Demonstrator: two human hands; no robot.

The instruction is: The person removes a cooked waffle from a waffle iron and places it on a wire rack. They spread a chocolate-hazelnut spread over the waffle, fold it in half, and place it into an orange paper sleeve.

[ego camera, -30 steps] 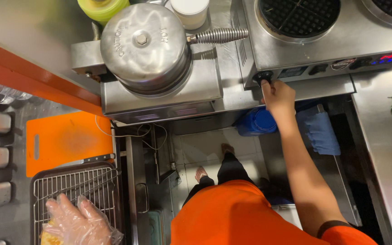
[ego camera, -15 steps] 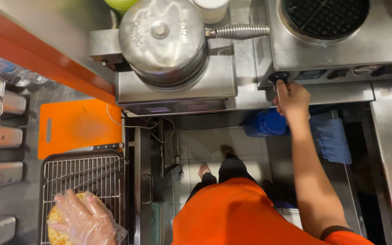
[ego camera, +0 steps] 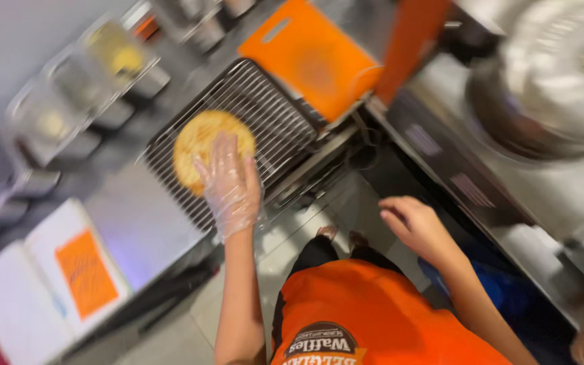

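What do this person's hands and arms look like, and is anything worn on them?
The left hand wears a thin, clear, crinkly disposable glove that ends at the wrist. The right hand is bare. Both forearms are uncovered, with no watch or jewellery visible. An orange top covers the body.

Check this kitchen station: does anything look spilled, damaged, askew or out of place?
Nothing stands out. A round waffle lies flat on the wire rack, under the gloved left hand. The orange cutting board lies flat beside it. The bare right hand is empty. Blur hides fine detail.
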